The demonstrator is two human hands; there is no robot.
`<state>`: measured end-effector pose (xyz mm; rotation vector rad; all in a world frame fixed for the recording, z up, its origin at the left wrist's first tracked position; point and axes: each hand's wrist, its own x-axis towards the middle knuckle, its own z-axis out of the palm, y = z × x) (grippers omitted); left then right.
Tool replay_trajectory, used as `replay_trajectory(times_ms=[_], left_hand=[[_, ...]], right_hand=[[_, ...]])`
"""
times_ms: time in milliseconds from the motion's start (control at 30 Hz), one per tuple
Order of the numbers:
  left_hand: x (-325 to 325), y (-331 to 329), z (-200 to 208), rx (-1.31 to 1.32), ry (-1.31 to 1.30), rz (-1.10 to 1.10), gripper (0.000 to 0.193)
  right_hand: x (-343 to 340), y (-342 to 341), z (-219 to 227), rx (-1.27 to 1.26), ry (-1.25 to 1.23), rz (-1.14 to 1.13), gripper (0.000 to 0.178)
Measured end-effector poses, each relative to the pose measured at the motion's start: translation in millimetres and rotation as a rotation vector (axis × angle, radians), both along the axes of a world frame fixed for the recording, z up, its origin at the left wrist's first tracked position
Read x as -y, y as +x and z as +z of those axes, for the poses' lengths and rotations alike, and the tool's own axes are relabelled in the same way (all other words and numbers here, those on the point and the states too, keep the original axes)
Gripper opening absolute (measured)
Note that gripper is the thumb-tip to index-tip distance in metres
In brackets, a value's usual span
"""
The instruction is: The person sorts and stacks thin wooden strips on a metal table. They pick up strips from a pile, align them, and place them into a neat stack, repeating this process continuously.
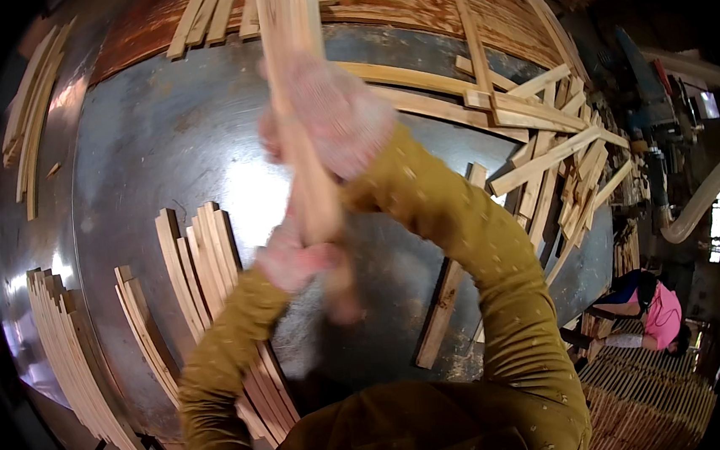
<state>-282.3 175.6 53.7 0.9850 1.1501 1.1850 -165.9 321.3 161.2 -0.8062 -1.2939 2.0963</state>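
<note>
A long pale wooden strip (307, 161) is held up in front of me, pointing away over the metal table (141, 124); its near end is smeared by motion. My right hand (343, 112), in a reddish-white knit glove, is closed around its middle. Nearer to me, my left hand (293, 257), gloved alike, grips the strip close to its near end. Beneath and left of my left forearm lies a row of wooden strips (202, 254) side by side. A single wooden strip (442, 316) rests on the table beside my right forearm.
A jumbled heap of wooden strips (557, 150) covers the table's right side. Stacked strips (74, 357) lie at the left, with more strips (204, 13) on a reddish-brown wooden surface (394, 6) at the far side. A person in pink (661, 315) bends over slatted wood at the right.
</note>
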Motion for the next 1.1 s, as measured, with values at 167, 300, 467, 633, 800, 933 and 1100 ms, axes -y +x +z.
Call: replay_trajectory(times_ms=[167,300,467,633,800,933,1100], left_hand=[[9,88,1,0.489,-0.326,0.018,0.049],[33,72,-35,0.437,-0.465,0.163,0.055],[64,52,-79,0.412,-0.329,0.147,0.120],[108,86,-61,1.083,-0.239,0.386,0.083],[147,96,-56,1.176,-0.224,0.419,0.067],[175,86,-58,0.926,-0.448,0.513,0.058],[196,83,-63,0.096,-0.526,0.468,0.054]], right_hand=[[-135,100,-123,0.756,1.330,-0.341,0.083],[-169,230,-134,1.668,1.131,0.183,0.118],[-143,212,-131,1.975,1.059,0.624,0.116],[-88,242,-135,1.911,1.128,0.935,0.103],[-62,293,-106,1.628,1.440,0.415,0.080],[-51,295,-43,0.939,1.106,-0.024,0.062],[-20,282,16,-0.023,0.132,0.152,0.075]])
